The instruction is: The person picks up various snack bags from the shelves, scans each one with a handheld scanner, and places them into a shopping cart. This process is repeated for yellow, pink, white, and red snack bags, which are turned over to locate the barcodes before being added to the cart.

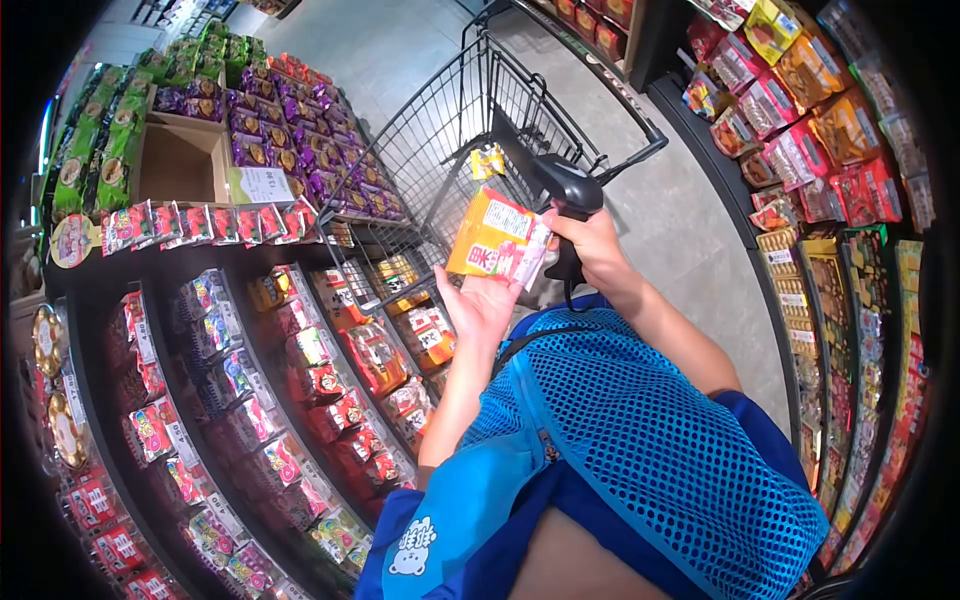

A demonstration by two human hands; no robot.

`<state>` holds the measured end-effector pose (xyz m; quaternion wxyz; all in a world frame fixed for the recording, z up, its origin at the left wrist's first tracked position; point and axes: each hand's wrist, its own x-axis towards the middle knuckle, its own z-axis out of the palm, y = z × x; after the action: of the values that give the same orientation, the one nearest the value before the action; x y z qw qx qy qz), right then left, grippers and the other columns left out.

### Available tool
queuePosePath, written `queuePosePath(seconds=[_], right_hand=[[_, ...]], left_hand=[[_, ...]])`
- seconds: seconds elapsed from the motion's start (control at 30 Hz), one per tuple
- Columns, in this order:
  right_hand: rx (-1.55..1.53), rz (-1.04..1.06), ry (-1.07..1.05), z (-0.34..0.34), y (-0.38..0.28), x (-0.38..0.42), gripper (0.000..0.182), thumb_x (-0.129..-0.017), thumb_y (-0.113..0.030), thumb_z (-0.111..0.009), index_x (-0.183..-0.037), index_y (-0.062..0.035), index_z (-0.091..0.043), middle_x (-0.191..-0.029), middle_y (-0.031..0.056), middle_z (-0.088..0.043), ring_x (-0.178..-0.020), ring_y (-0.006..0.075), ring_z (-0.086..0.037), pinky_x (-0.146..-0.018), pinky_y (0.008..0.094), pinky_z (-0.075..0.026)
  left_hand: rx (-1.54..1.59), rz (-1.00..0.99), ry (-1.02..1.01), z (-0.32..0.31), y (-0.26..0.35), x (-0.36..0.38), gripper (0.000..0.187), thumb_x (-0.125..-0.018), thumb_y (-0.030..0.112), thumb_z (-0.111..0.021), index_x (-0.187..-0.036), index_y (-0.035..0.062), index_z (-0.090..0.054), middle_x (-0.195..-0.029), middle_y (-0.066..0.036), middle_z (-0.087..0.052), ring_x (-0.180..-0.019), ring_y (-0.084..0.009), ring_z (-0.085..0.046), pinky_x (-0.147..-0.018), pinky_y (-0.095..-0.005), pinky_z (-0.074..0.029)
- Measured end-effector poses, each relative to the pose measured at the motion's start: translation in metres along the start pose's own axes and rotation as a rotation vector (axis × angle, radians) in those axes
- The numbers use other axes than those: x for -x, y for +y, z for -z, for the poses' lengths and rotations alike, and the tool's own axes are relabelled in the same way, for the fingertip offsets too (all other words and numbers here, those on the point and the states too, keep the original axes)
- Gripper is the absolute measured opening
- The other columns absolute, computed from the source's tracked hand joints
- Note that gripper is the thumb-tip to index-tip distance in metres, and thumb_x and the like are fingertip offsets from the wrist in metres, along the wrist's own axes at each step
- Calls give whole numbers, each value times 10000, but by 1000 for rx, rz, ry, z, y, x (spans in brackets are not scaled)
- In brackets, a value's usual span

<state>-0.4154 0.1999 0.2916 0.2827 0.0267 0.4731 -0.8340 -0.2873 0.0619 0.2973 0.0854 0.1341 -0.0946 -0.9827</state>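
Note:
A yellow and pink snack packet [490, 240] with a white barcode label rests in my left hand [475, 310]. The thumb lies along its lower left edge, and the other fingers are partly hidden behind it. My right hand [595, 250] is wrapped round the grip of a black barcode scanner [568, 185], with the fingers close to the packet's right edge. A cord hangs below the grip. Just beyond both hands stands a black wire shopping cart [410, 110], with a small yellow packet [487, 160] inside it.
Tiered shelves of bagged sweets [320, 385] run along my left. Behind them is a display of purple packets [300, 130] and green packets [105, 140], with an open cardboard box [180, 160] between. More shelves of packets [800, 150] line the right, across the grey floor [700, 230].

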Motion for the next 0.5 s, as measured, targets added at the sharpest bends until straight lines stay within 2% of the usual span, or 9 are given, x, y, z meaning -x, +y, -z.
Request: queuePosePath(seconds=[0.1, 0.13, 0.23, 0.27, 0.37, 0.4, 0.5], right_hand=[[-14, -39, 8, -4, 3, 1, 163, -824, -22, -684, -973, -17, -616, -805, 55, -651, -615, 124, -612, -556, 253, -511], [-16, -52, 0, -5, 5, 2, 171, -834, -20, -681, -987, -18, -604, -818, 59, -651, -632, 128, -618, -567, 259, -518], [-24, -62, -28, -9, 9, 5, 191, -851, -14, -675, -1017, -18, -581, -847, 67, -650, -669, 137, -631, -591, 271, -534], [-30, -45, -38, -10, 9, 5, 194, -850, -12, -677, -1020, -16, -583, -848, 68, -649, -672, 138, -632, -593, 271, -536], [-42, -37, -56, -17, 5, 8, 208, -846, -11, -684, -1029, -12, -586, -858, 71, -651, -686, 138, -636, -594, 270, -539], [-44, -39, -61, -19, 3, 9, 213, -845, -11, -686, -1032, -11, -587, -863, 72, -652, -690, 138, -636, -593, 270, -538], [-20, -48, -126, -21, 1, 15, 222, -844, -13, -689, -1043, -7, -590, -881, 75, -659, -723, 135, -638, -617, 261, -535]], left_hand=[[-345, -146, 67, -3, -8, 1, 858, -899, 702, -402, -1511, 127, -224, -1508, -99, -362, -1406, -305, -323, -1129, -520, -302], [-472, -218, 108, -16, -11, 1, 904, -880, 701, -440, -1500, 82, -216, -1507, -105, -355, -1393, -275, -344, -1134, -485, -306], [-524, -302, 80, -16, -6, -2, 928, -868, 729, -404, -1462, 32, -258, -1490, -121, -375, -1380, -270, -363, -1139, -454, -306], [-352, -293, -68, -12, -4, -1, 749, -940, 562, -498, -1414, 11, -315, -1446, -136, -427, -1341, -270, -419, -1131, -436, -326], [-625, -359, 104, -11, -11, -1, 550, -980, 309, -569, -1385, 9, -349, -1377, -134, -494, -1283, -254, -486, -1106, -408, -367], [-664, -332, 158, -3, -11, -3, 462, -972, 178, -577, -1375, 40, -396, -1320, -97, -546, -1200, -223, -552, -1003, -357, -463], [-578, -232, 316, -12, -5, 3, 420, -973, 191, -576, -1348, 64, -435, -1258, -90, -594, -1106, -188, -604, -875, -314, -518]])
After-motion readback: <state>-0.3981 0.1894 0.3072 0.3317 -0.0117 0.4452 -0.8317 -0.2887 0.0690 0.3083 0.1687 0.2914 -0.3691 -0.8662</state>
